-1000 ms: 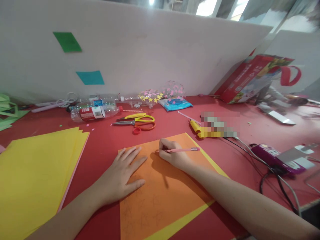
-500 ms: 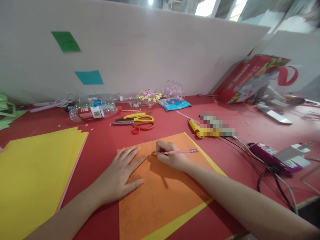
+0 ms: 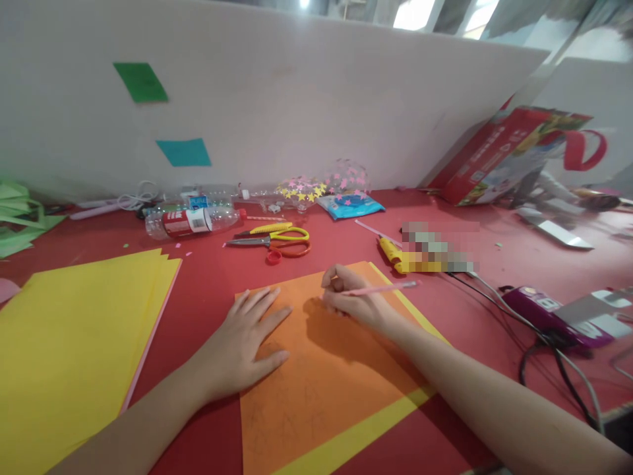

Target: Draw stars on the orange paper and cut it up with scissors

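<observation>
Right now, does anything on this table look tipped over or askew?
Yes: the plastic bottle lies on its side at the back, and the red box leans tilted against the partition. The orange sheet lies flat.

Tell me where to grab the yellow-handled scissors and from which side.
Take the scissors by the yellow handle loop at their right end, coming from above on the right: they lie flat on the red table, blades closed and pointing left.

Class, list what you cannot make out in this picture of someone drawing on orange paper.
Head view:
Pencil tip: hidden by the right hand.
Marks on the orange paper: too faint.
Yellow tool rear: covered by a pixelated patch.
Bottle label: print too small.
</observation>
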The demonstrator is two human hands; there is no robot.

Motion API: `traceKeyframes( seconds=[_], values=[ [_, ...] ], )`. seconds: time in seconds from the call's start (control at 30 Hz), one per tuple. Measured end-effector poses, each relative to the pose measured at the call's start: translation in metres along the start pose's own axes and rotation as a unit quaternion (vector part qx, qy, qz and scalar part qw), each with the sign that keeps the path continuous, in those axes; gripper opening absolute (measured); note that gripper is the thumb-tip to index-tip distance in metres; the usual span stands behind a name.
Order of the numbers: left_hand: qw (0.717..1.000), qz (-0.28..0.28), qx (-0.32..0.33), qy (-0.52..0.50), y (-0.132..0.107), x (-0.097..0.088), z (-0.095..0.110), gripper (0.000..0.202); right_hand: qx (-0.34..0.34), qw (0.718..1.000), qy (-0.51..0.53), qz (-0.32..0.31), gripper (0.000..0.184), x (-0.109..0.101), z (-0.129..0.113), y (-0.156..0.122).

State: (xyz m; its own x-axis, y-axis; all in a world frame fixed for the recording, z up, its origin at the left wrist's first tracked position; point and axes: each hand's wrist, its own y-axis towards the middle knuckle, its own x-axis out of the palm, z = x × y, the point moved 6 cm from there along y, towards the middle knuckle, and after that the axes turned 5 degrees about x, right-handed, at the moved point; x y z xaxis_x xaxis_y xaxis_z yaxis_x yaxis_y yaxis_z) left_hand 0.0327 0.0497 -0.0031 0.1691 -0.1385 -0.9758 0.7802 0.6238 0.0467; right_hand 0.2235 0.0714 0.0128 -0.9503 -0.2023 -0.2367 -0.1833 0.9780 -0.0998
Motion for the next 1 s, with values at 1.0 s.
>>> traceKeyframes(
  seconds=[1.0],
  values=[
    [1.000,0.015,0.004,-0.021,-0.002,-0.001,0.000,0.053,-0.049,0.994,-0.097,-0.013,0.009,0.014,0.003,-0.002]
  ],
)
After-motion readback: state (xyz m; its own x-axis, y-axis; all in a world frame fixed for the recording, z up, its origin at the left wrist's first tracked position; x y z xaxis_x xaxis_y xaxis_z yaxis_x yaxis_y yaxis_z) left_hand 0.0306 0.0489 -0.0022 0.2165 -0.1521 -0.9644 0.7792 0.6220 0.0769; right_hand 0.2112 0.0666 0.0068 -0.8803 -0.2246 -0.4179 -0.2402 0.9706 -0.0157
